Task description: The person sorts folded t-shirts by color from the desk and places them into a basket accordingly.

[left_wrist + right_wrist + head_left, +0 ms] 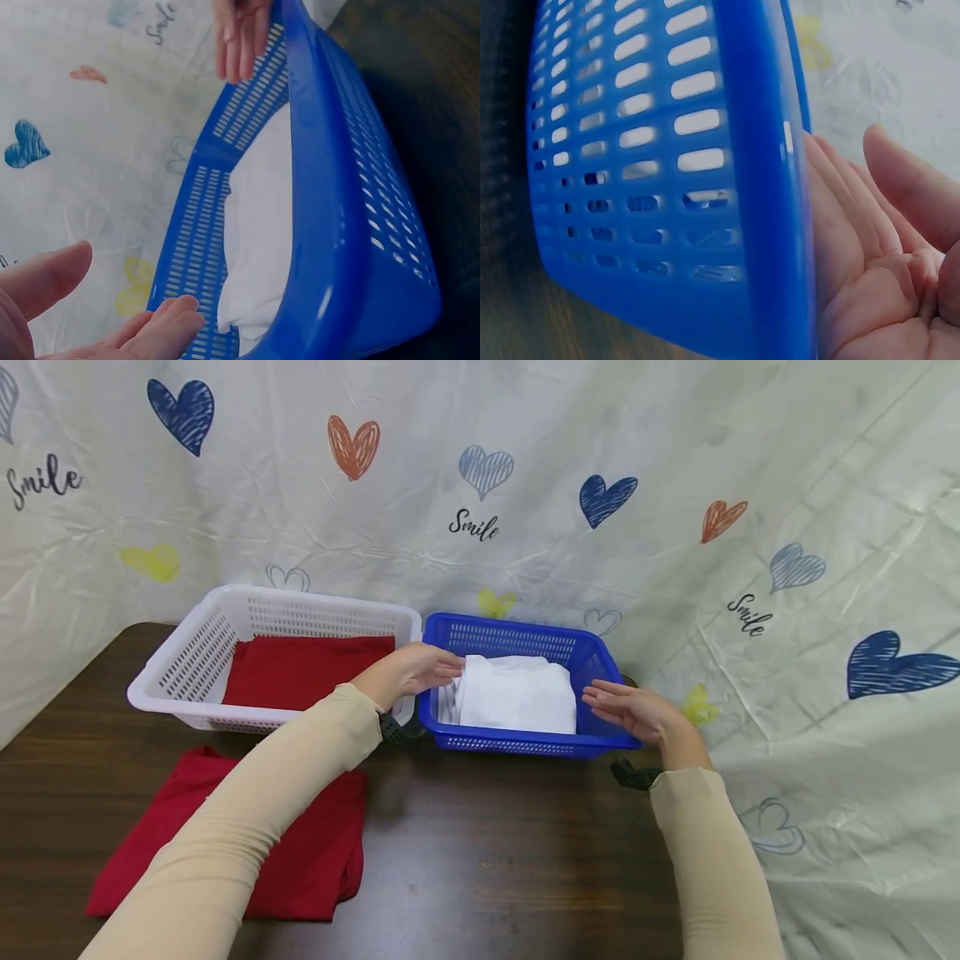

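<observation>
Folded white cloth (517, 697) lies inside a blue plastic basket (525, 745) with slotted walls. My left hand (420, 670) is over the basket's left side, fingers straight and pointing at the cloth's upper left corner. Over the right side, my right hand (633, 708) is held with straight fingers and the palm turned inward. In the left wrist view, the cloth (259, 217) sits below the basket's rim, with the left fingers near the far wall. In the right wrist view, the right hand (885, 255) shows right beside the blue rim (769, 187), thumb apart and nothing in the palm.
To the left stands a white basket (161, 693) with folded red cloth (307, 672) in it. Another folded red garment (315, 860) lies on the dark wooden table (480, 877), partly behind the left sleeve. A curtain (420, 502) printed with hearts hangs behind the baskets.
</observation>
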Available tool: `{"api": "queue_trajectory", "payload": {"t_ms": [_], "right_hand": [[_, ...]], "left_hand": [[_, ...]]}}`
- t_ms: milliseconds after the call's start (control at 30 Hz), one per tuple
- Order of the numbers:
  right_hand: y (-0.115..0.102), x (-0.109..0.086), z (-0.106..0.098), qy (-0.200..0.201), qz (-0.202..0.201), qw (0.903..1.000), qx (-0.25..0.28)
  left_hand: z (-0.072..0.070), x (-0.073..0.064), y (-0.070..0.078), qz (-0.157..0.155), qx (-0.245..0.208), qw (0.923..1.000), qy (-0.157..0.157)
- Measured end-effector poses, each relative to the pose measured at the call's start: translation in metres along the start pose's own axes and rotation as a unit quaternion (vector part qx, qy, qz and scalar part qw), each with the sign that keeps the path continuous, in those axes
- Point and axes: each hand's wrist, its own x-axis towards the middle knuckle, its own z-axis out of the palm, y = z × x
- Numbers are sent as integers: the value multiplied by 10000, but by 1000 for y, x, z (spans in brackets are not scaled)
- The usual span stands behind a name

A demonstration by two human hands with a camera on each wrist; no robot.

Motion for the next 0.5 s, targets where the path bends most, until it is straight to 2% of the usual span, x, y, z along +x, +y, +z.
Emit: {"api": "queue_trajectory", "payload": {"t_ms": [267,400,500], "right_hand": [[-1,-17,19,-133,-410,9980,470],[1,-27,33,19,-624,9941,882],[3,-32,43,190,-708,9930,931]], "left_hand": [[-9,-23,-7,223,-41,9990,-389],[-15,-32,-11,322,-113,9984,-444],[-20,-38,-15,362,-143,9981,-483]]}}
